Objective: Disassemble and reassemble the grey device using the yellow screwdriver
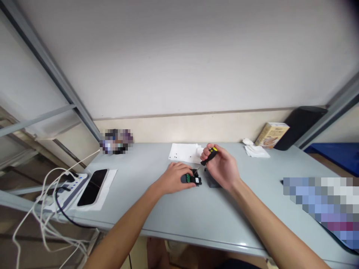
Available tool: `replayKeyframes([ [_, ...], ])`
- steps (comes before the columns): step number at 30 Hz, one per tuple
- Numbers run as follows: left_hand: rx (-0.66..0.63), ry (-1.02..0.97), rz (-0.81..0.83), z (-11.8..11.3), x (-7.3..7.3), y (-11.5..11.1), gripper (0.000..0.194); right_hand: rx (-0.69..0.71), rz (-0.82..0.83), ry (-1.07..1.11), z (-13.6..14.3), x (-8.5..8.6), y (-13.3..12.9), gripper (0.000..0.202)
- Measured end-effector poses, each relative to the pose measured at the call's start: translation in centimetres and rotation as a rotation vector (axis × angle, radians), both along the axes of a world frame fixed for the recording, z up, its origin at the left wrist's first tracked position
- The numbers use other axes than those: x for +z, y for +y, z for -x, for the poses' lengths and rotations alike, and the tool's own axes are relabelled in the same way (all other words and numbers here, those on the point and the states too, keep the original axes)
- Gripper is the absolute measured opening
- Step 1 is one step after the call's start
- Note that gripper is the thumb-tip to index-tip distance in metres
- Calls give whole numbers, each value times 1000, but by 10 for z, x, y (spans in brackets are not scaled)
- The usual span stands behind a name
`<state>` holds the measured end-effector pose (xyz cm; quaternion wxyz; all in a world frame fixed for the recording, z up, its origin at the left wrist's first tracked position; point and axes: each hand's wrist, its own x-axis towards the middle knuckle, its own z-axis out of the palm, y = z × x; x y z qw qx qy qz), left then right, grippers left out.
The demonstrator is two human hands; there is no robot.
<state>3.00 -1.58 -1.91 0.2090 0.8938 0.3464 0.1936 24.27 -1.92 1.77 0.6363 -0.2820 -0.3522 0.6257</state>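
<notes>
My left hand (172, 178) grips a small black device (197, 181) on the table, thumb on the near side and fingers on the far side. A green circuit board (188, 178) shows in its opened body. In my right fist is a screwdriver (209, 157) with a black and yellow handle, its thin shaft slanting down to the left toward the device. Whether the tip touches a screw is too small to tell. Partly under my right hand lies a dark grey piece (214, 182). Behind the hands, several tiny dark bits rest on white paper (183, 149).
On the left are a phone (93, 187) on white paper, a power strip (68, 194) and tangled white cables (42, 224). At the back right stand a tissue pack (272, 135), crumpled tissue (256, 151) and a black cylinder (298, 127). Blurred items sit back left and front right.
</notes>
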Motion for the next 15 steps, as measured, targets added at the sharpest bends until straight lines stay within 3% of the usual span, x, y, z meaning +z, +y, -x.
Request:
replayKeyframes([
  [4,1,2,-3,1,-1,0,25,-8,21,20,-1,-4,1,20],
  [8,-1,5,-12,0,-2,1,25,-61,16,5,-1,-5,0,32],
  [11,-3,8,-24,0,-2,1,24,-37,15,-16,-1,-5,-1,40],
  [15,-3,10,-22,0,-1,1,25,-1,-14,-7,0,-3,-1,36],
])
